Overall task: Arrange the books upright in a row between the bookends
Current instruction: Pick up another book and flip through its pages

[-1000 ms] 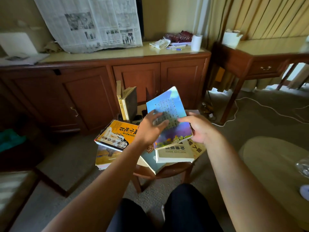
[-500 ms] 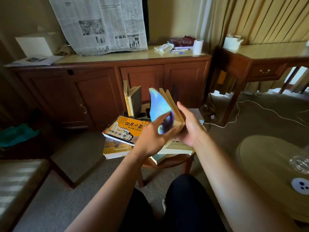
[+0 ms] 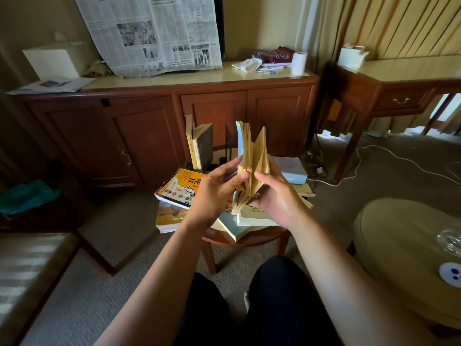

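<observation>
Both hands hold a blue-covered paperback (image 3: pixel 250 156) upright above a small round wooden table (image 3: pixel 249 239), its yellowed pages fanned apart. My left hand (image 3: pixel 214 193) grips the cover side and my right hand (image 3: pixel 277 196) grips the other side. Behind them two books (image 3: pixel 199 143) stand upright at the table's back, next to a thin black bookend (image 3: pixel 228 143). An orange-covered book (image 3: pixel 179 187) lies flat on another at the left. A pale blue book (image 3: pixel 290 168) lies at the right, and a white book (image 3: pixel 254 216) lies under my hands.
A wooden sideboard (image 3: pixel 149 121) with a newspaper (image 3: pixel 152 33) draped on it stands behind the table. A desk (image 3: pixel 399 96) is at the right, with a white cable (image 3: pixel 389 156) on the carpet. A round cushioned seat (image 3: pixel 399 245) is near right, a bench (image 3: pixel 30 270) near left.
The blue book went from lying tilted with its cover facing me to standing on edge, pages fanned open. Both hands shifted to grip its lower part.
</observation>
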{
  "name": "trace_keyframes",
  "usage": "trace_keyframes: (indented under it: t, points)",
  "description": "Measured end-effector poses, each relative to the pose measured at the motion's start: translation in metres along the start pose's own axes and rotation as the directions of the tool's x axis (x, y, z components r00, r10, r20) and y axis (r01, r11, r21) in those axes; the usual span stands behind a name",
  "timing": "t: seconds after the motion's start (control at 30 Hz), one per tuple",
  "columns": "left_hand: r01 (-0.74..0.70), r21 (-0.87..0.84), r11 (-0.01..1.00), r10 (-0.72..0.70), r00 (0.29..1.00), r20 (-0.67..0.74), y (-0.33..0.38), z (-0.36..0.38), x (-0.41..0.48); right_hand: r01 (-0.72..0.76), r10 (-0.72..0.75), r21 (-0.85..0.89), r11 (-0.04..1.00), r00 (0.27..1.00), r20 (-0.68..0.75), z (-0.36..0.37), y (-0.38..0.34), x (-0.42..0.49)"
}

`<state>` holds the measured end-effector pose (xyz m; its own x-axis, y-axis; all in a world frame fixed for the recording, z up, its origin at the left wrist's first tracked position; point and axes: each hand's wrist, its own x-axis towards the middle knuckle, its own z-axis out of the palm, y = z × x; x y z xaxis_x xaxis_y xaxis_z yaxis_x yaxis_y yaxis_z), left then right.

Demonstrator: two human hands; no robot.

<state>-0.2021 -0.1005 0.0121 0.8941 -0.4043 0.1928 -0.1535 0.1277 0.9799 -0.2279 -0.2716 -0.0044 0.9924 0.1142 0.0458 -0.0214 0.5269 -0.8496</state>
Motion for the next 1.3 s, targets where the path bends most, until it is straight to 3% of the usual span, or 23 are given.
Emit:
trace_keyframes:
  t: [0.1, 0.2, 0.7, 0.83, 1.0, 1.2, 1.3]
  points:
    - [-0.018, -0.014, 1.000, 0.018, 0.999, -0.034, 0.006, 0.001, 0.003, 0.052, -0.049, -0.173, 0.984, 0.999, 0.021, -0.001, 0.005, -0.001]
    - [-0.009, 0.014, 1.000, 0.009, 1.000, -0.024, 0.007, 0.005, 0.004, 0.044, -0.067, -0.352, 0.935, 0.996, -0.052, 0.001, 0.009, 0.002]
    - [-0.038, -0.079, 0.996, 0.034, 0.998, -0.052, -0.007, -0.005, 0.004, 0.097, -0.188, -0.393, 0.914, 0.962, -0.199, -0.006, 0.024, 0.008]
    - [-0.015, -0.134, 0.991, 0.002, 0.995, -0.102, -0.007, -0.003, 0.004, 0.128, -0.184, -0.205, 0.970, 0.943, -0.279, -0.011, 0.030, 0.007]
    - [-0.059, -0.209, 0.976, 0.013, 0.976, -0.216, -0.014, -0.001, 0.002, 0.082, -0.225, -0.360, 0.929, 0.899, -0.376, -0.013, 0.033, 0.008]
    - [-0.099, -0.254, 0.962, 0.029, 0.964, -0.266, -0.023, 0.007, -0.002, 0.134, -0.359, -0.535, 0.834, 0.868, -0.343, -0.001, 0.030, 0.009]
    - [-0.100, -0.240, 0.966, 0.023, 0.952, -0.304, -0.020, 0.008, -0.003, 0.114, -0.354, -0.501, 0.858, 0.838, -0.415, -0.005, 0.034, 0.011]
